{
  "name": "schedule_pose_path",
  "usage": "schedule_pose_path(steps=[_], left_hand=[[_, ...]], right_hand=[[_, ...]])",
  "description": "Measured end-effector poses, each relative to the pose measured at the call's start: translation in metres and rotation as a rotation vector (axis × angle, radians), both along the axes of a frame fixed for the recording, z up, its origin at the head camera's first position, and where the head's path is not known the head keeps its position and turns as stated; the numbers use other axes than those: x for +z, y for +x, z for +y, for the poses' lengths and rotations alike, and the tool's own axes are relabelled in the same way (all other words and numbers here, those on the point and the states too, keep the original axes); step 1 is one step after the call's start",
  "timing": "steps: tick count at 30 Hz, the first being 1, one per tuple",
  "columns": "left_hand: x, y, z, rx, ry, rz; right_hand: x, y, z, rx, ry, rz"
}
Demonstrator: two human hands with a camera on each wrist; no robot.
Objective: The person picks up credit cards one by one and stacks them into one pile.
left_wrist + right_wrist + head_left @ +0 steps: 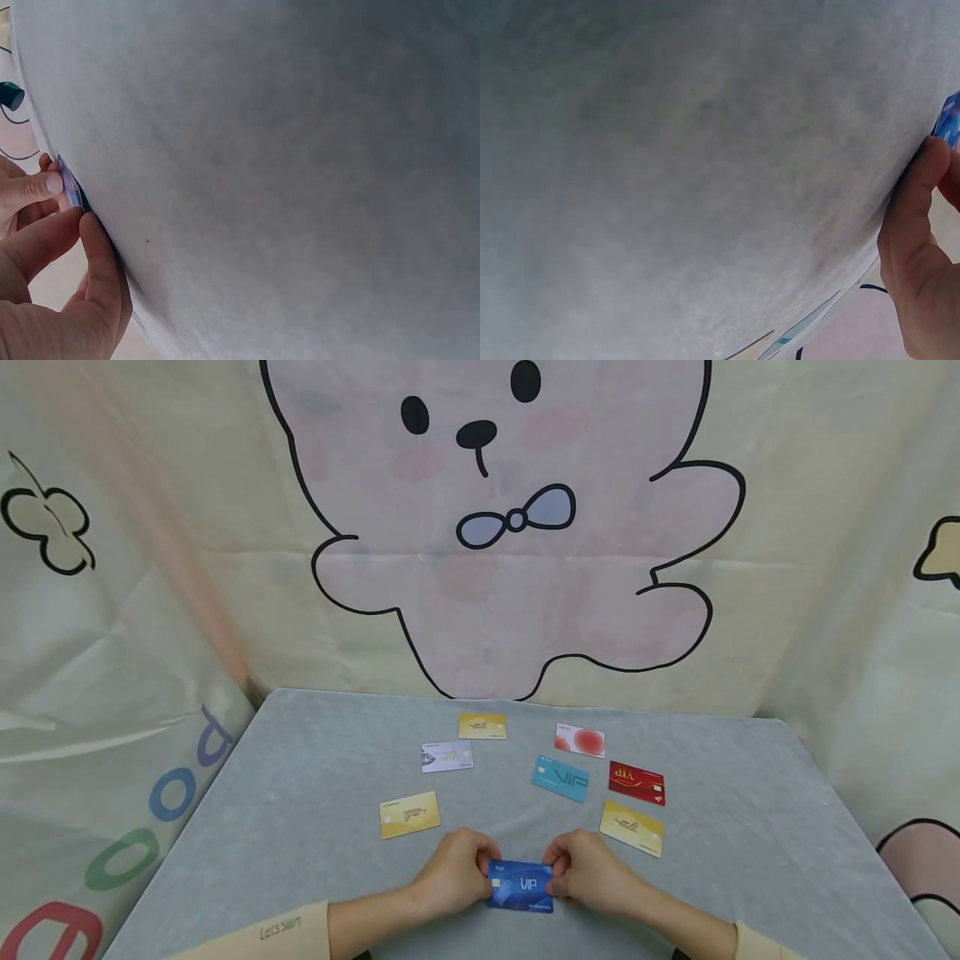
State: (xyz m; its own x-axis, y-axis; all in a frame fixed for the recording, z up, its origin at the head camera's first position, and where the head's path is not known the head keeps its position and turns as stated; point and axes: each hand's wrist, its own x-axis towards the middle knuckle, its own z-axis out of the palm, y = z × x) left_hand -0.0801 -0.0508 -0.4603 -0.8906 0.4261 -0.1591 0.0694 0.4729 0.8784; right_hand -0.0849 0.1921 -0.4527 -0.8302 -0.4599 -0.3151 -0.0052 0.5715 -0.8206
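A blue VIP card [521, 886] is at the near middle of the grey-blue cloth, its printed face showing. My left hand [456, 872] pinches its left edge between thumb and fingers. At the right edge, my right hand [592, 870] pinches the same card. The left wrist view shows the card [70, 184] edge-on, close to the cloth, between both hands. Only a corner of the card [949, 120] appears in the right wrist view, by the fingertips. Nearest to my left hand lies a yellow card [409, 815]; another yellow card [632, 828] lies beyond my right hand.
Farther back on the cloth-covered table [315, 760] lie a silver card [447, 756], a yellow card [482, 727], a white card with a red circle [580, 741], a teal card [560, 778] and a red card [637, 783]. A printed curtain [225, 485] hangs behind.
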Motion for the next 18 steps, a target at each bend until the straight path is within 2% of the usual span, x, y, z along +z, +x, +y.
schedule_pose_path(steps=[10,18], left_hand=[[0.0019,-0.0004,-0.0002,-0.005,-0.065,0.028],[0.0015,-0.0046,-0.0008,-0.018,-0.061,-0.023]], right_hand=[[0.0015,-0.0006,-0.0025,-0.009,0.028,-0.003],[0.0001,-0.0023,-0.0004,-0.010,0.024,-0.014]])
